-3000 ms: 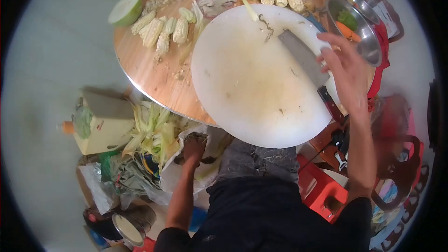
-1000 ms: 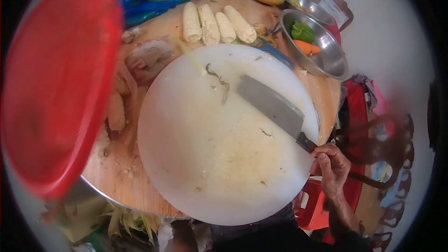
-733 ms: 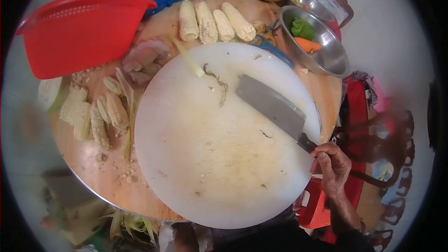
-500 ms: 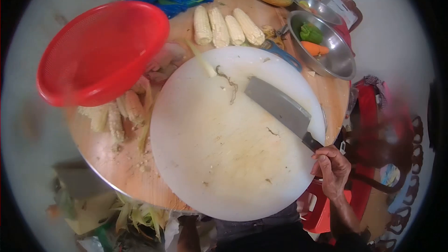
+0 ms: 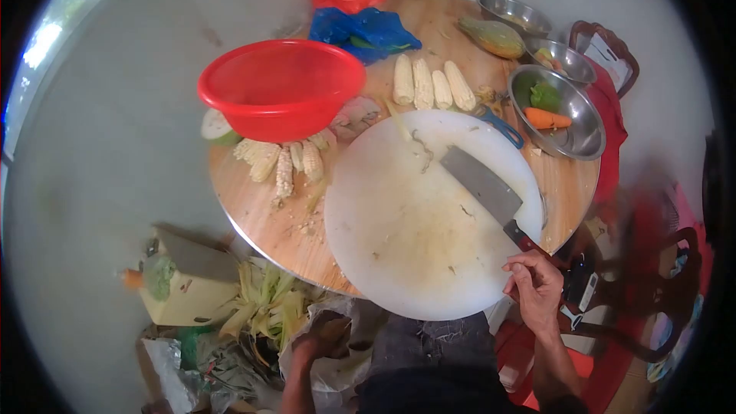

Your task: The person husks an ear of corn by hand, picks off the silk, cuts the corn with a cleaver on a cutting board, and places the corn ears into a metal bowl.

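A cleaver lies flat on the round white cutting board, its dark handle pointing toward my right hand. My right hand is beside the handle end at the board's right edge, fingers curled together and nothing visible in them; I cannot tell whether the knuckles touch the handle. My left hand hangs below the table edge in shadow, over a pale bag; its fingers are too dark to make out. Small brown scraps and a pale strip of husk lie on the board.
A red basin stands left of the board, with corn cobs beneath it. Several peeled corn ears, a blue bag, a gourd and a steel bowl with a carrot are behind. Husks fill a bin below.
The view has shifted left and lower, so the board and basin appear further right. My left hand has come into clearer view below the table. My right hand sits slightly below the knife handle.
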Motion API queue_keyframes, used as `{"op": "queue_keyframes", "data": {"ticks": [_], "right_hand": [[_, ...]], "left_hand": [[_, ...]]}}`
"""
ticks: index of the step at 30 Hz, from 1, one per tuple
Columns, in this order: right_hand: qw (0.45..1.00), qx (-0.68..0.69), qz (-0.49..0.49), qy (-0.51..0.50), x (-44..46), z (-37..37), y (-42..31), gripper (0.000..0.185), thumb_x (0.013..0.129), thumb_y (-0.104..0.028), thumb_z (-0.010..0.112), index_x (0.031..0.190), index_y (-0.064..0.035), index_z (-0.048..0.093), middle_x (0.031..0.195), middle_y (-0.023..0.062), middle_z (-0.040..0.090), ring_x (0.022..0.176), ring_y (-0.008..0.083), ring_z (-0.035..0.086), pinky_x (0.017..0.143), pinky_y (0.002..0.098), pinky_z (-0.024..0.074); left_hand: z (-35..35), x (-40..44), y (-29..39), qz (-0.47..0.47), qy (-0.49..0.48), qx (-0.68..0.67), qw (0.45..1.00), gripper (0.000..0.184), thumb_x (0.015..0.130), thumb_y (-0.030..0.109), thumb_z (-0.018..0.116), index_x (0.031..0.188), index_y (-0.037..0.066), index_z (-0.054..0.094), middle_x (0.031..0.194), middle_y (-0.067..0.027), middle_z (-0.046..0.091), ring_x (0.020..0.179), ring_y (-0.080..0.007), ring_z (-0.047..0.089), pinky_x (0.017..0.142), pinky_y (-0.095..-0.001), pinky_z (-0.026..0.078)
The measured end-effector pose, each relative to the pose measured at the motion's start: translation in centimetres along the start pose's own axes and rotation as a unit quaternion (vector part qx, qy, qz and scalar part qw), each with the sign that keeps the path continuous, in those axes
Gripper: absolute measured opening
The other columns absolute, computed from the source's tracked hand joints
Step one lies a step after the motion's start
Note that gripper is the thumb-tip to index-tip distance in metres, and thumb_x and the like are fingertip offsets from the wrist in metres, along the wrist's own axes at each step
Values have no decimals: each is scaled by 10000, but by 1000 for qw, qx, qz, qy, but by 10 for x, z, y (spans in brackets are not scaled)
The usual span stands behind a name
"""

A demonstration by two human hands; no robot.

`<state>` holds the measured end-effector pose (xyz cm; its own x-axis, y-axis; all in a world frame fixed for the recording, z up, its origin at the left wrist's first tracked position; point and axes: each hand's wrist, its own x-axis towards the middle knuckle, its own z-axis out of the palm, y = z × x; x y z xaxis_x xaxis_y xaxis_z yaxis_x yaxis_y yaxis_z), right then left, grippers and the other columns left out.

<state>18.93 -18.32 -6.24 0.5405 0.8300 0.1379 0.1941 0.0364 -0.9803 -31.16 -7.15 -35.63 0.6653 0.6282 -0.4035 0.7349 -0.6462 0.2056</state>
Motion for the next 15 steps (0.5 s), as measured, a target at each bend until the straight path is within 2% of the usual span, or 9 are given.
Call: {"op": "queue_keyframes", "data": {"ticks": [1, 3, 5, 7, 8, 10, 11, 13, 15], "right_hand": [[1000, -9, -6, -11, 1, 0, -4, 108, 984, 23, 561, 1011, 34, 665, 880, 81, 663, 610, 101, 609, 551, 239, 485], [1000, -1, -8, -21, 2, -1, -11, 108, 980, 25, 565, 1010, 33, 669, 877, 81, 666, 614, 101, 612, 553, 242, 486], [1000, 5, -6, -27, 4, -2, -16, 108, 976, 27, 570, 1010, 32, 673, 874, 82, 669, 617, 100, 616, 554, 244, 488], [997, -13, -51, -50, 10, -3, -18, 115, 968, 33, 576, 1024, 36, 676, 867, 95, 677, 623, 106, 621, 557, 250, 492], [997, -12, -55, -54, 13, -2, -21, 115, 968, 33, 576, 1024, 36, 676, 867, 95, 677, 623, 106, 621, 557, 250, 492], [996, -31, -41, -71, 23, 2, -31, 117, 967, 1, 599, 1042, 34, 682, 849, 97, 692, 622, 116, 628, 571, 257, 505], [996, -33, -43, -67, 33, 6, -37, 117, 967, 1, 599, 1042, 34, 682, 849, 97, 692, 622, 116, 628, 571, 257, 505], [992, -80, -36, -91, 64, 14, -50, 140, 974, -64, 620, 1054, 28, 689, 827, 95, 702, 653, 122, 649, 614, 275, 525], [983, -136, -63, -111, 110, 18, -53, 204, 974, -157, 645, 1063, 18, 701, 840, 107, 715, 706, 151, 682, 676, 298, 541]], "left_hand": [[-16, -21, -1, -90, -55, -37, 994, 491, 919, 486, 605, 1250, 124, 628, 1154, -145, 685, 1038, -378, 663, 910, -461, 517], [-52, -61, 6, -263, -156, -113, 945, 572, 911, 567, 617, 1258, 112, 636, 1235, -142, 689, 1069, -378, 675, 896, -452, 533], [-176, -103, 55, -224, -111, -138, 958, 594, 863, 520, 704, 1210, 41, 648, 1167, -203, 711, 1015, -378, 700, 871, -461, 546], [-269, -138, 95, -286, -22, -238, 928, 569, 832, 422, 766, 1184, -7, 640, 996, -225, 732, 943, -385, 708, 842, -435, 543], [-287, -149, 101, -288, -18, -240, 927, 569, 832, 422, 766, 1184, -7, 640, 996, -225, 732, 943, -385, 708, 842, -435, 543], [-312, -158, 101, -238, 122, -361, 893, 523, 805, 337, 800, 1155, -15, 634, 950, -223, 724, 904, -372, 708, 812, -420, 534], [-320, -149, 102, -233, 123, -361, 895, 523, 805, 337, 800, 1155, -15, 634, 950, -223, 724, 904, -372, 708, 812, -420, 534], [-337, -116, 117, -155, 245, -353, 890, 504, 813, 318, 792, 1149, -22, 630, 913, -214, 718, 872, -365, 703, 798, -418, 523], [-362, -73, 143, -140, 246, -348, 894, 481, 830, 308, 786, 1130, -32, 625, 915, -224, 715, 867, -359, 704, 786, -421, 526]]}}
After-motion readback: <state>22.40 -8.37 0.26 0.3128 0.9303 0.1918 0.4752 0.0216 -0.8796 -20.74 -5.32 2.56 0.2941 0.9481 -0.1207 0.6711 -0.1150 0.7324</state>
